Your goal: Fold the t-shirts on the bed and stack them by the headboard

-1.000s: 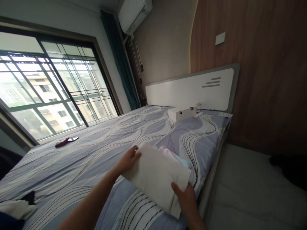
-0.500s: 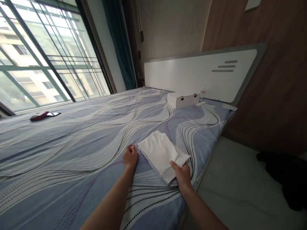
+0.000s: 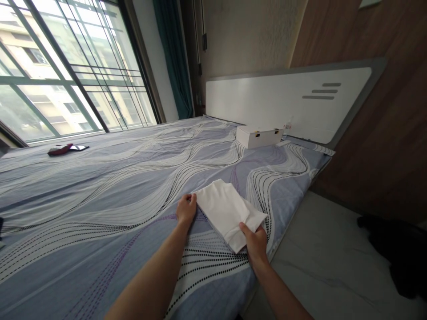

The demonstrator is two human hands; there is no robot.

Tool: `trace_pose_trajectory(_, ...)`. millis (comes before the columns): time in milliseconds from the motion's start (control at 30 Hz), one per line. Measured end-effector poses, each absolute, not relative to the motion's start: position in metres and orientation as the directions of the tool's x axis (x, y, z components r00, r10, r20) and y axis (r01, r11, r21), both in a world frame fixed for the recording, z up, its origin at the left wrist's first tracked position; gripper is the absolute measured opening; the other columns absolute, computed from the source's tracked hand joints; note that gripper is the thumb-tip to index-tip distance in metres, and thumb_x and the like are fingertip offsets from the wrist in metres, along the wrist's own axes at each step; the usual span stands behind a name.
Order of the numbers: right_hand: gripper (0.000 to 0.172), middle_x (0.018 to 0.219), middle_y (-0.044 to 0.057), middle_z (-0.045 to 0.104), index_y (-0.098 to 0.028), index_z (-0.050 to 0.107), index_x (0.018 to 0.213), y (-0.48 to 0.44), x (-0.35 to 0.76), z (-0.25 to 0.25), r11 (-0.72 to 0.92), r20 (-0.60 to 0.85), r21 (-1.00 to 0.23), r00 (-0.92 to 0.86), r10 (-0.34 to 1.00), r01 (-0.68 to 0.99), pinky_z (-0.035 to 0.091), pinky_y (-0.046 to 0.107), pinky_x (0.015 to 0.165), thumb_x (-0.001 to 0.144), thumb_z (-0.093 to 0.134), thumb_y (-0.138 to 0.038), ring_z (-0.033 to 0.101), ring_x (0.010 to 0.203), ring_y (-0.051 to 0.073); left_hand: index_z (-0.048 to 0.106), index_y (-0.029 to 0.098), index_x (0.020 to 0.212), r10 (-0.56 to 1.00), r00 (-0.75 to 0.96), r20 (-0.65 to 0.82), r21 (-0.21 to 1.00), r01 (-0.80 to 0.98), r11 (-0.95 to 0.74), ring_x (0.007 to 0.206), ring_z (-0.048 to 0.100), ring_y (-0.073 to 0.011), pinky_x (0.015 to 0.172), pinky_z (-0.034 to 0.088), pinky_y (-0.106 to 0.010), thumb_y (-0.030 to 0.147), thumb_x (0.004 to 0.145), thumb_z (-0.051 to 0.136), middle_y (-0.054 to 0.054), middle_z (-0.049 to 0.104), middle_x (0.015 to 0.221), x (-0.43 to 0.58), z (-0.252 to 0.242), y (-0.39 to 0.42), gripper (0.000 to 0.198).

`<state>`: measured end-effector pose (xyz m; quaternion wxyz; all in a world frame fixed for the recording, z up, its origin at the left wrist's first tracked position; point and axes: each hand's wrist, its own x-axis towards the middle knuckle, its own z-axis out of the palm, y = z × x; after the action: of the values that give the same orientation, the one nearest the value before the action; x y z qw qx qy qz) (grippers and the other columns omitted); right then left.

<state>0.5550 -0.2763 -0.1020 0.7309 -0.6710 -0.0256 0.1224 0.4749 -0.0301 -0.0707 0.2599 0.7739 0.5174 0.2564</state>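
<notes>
A folded white cloth (image 3: 223,209) lies on the patterned bedsheet (image 3: 140,186), near the right side of the bed. My right hand (image 3: 256,242) grips its lower right edge, thumb on top and the other fingers beneath. At the cloth's left corner, my left hand (image 3: 187,210) is closed, its fingertips pinching the edge. The cloth is folded in layers, with a flap showing on its right side.
A white box (image 3: 258,137) with dark clasps stands near the headboard (image 3: 267,100), a small clear bottle (image 3: 287,126) beside it. A dark red item (image 3: 60,150) and a phone (image 3: 79,148) lie far left. Dark fabric (image 3: 393,253) is on the floor at right.
My left hand has moved up and right to the cloth's left corner and closed on it. My right hand keeps its grip. The view has shifted slightly.
</notes>
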Motion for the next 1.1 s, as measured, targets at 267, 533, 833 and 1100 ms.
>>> trace_pose_trajectory(267,0.061,0.110,0.014,0.074,-0.011,0.068,0.114,-0.287,0.553,-0.099,-0.090,-0.093,-0.993,0.959,0.266,-0.072,0.053,0.036,0.087,0.064,0.074,-0.046,0.068,0.103,0.031,0.067,0.021,0.082,0.926,0.335,0.175,0.635,0.681,-0.366,0.105,0.061,-0.0266,0.090,0.045,-0.037,0.041,0.088,0.046,-0.010,0.071,0.096,0.477,-0.069,-0.037,0.030)
trace_pose_trajectory(533,0.081,0.154,0.019,0.037,-0.008,0.026,0.154,-0.281,0.540,-0.049,-0.534,0.403,-0.656,0.846,0.349,0.533,0.024,0.052,0.117,0.084,0.048,-0.042,0.027,0.144,0.037,0.038,0.016,0.148,0.688,0.590,0.422,0.481,0.497,-0.722,0.146,0.028,-0.0250,0.118,0.026,-0.044,0.038,0.090,0.046,-0.012,0.041,0.155,0.470,-0.072,-0.056,0.062)
trace_pose_trajectory(833,0.058,0.165,0.000,0.015,-0.033,0.024,0.155,-0.132,0.583,-0.037,-0.551,-0.095,-0.282,0.549,0.831,0.785,0.000,0.076,0.108,0.101,0.011,-0.051,0.002,0.151,0.031,0.032,0.019,0.153,0.436,0.871,0.228,0.266,0.375,-0.888,0.151,0.018,-0.0253,0.124,0.014,-0.048,0.035,0.096,0.033,-0.006,0.031,0.162,0.473,-0.078,-0.073,0.060)
trace_pose_trajectory(1100,0.062,0.166,0.000,0.011,-0.039,0.023,0.155,-0.158,0.582,-0.044,-0.555,-0.063,-0.259,0.559,0.827,0.791,0.001,0.076,0.108,0.098,0.015,-0.064,-0.001,0.151,0.032,0.029,0.028,0.154,0.500,0.850,0.166,0.265,0.450,-0.853,0.152,0.015,-0.0270,0.121,0.017,-0.054,0.043,0.097,0.031,-0.002,0.024,0.164,0.470,-0.080,-0.072,0.060)
